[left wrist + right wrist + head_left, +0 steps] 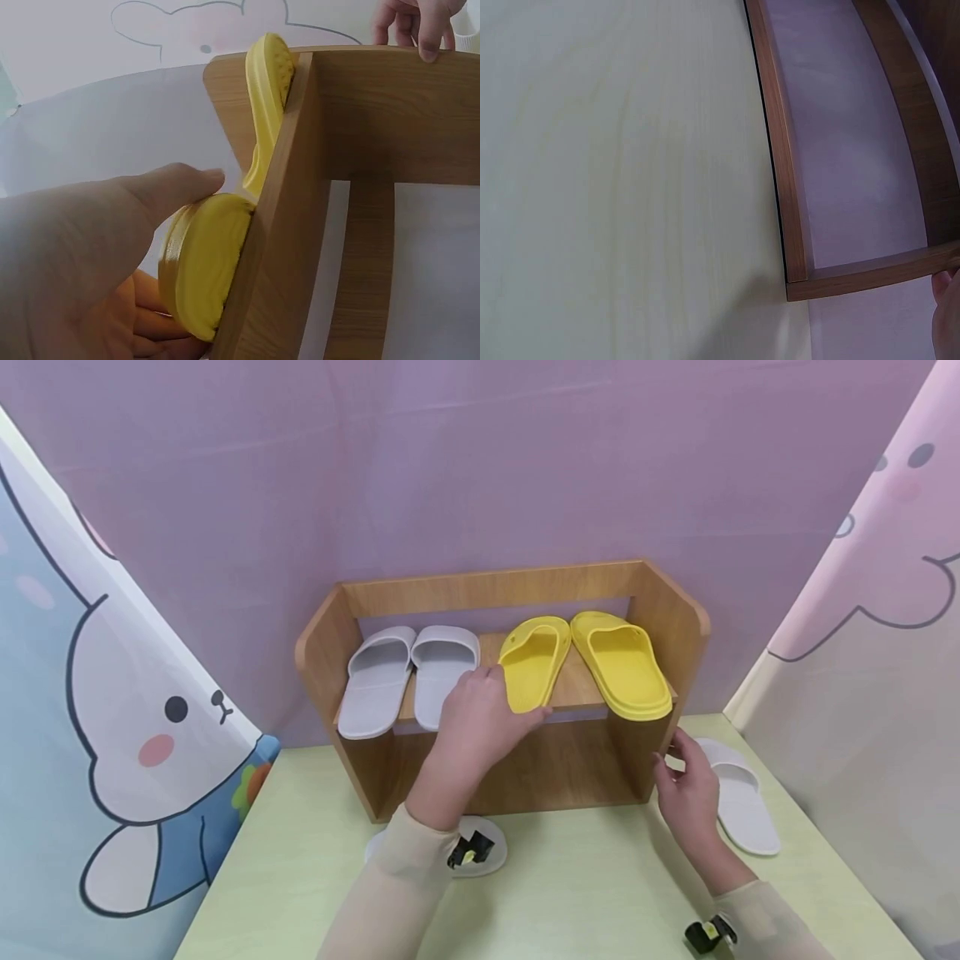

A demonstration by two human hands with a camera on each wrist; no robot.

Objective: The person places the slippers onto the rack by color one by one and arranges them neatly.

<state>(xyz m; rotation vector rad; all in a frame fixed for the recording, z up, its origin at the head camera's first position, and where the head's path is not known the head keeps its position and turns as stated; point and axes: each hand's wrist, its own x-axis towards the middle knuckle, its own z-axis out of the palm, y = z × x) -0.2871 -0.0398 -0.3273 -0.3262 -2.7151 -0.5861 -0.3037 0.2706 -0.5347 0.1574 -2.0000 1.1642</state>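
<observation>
My left hand grips the heel end of the left yellow slipper on the rack's upper shelf. In the left wrist view its thumb lies along one side of the slipper, with the fingers at the other. Beside it, the right yellow slipper angles outward, its heel just past the shelf's front edge. My right hand touches the right side panel of the wooden shoe rack near its front edge, fingers loosely bent. Left of the yellow pair stand two grey slippers, one partly covered by my left hand.
A white slipper lies on the pale table right of the rack. Another white slipper lies in front, partly behind my left sleeve. The rack's lower compartment opens toward me. A purple curtain hangs behind.
</observation>
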